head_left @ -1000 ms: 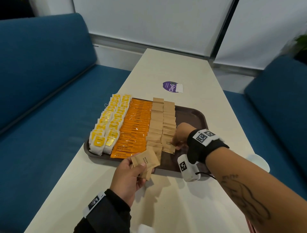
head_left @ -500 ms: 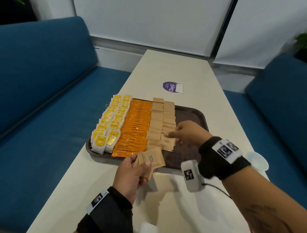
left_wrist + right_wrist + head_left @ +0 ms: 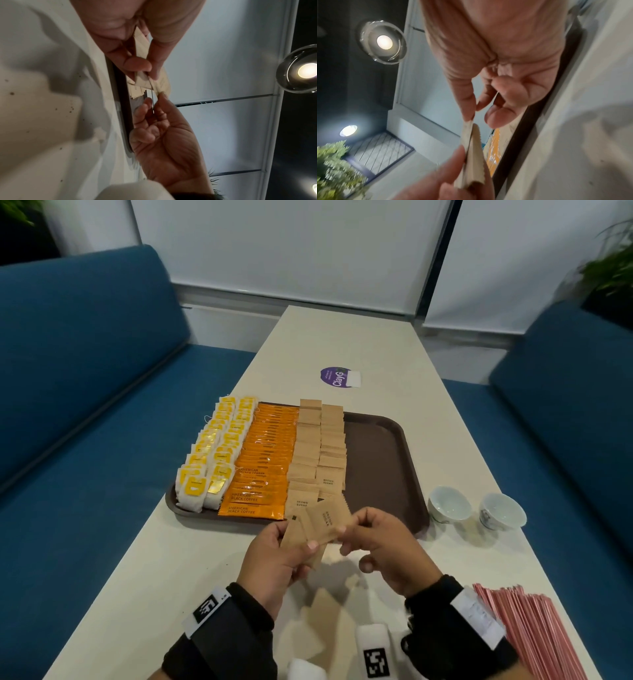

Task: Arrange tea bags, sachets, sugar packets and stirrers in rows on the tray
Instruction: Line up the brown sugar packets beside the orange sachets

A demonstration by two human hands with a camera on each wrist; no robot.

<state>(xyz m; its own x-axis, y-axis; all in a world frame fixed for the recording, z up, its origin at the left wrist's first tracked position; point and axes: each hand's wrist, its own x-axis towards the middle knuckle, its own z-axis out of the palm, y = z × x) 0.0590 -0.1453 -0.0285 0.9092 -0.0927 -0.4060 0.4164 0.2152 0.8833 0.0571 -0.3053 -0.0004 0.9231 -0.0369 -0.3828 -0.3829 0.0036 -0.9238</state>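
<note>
A dark brown tray (image 3: 380, 460) carries rows of yellow tea bags (image 3: 212, 453), orange coffee sachets (image 3: 263, 460) and two rows of brown sugar packets (image 3: 318, 446). Just in front of the tray's near edge, my left hand (image 3: 274, 559) holds a small fan of brown sugar packets (image 3: 322, 525). My right hand (image 3: 376, 542) pinches the right edge of the top packet (image 3: 467, 129) between thumb and forefinger. In the left wrist view both hands meet on the packets (image 3: 150, 82). A bundle of pink stirrers (image 3: 534, 635) lies on the table at the near right.
Two small white cups (image 3: 448, 505) (image 3: 501, 511) stand on the white table (image 3: 342, 344) right of the tray. A purple sticker (image 3: 337, 376) sits beyond the tray. The tray's right third is bare. Blue sofas flank the table on both sides.
My right hand has come back from the sugar row on the tray to the packets in my left hand and now pinches the top one. The camera view has tilted down.
</note>
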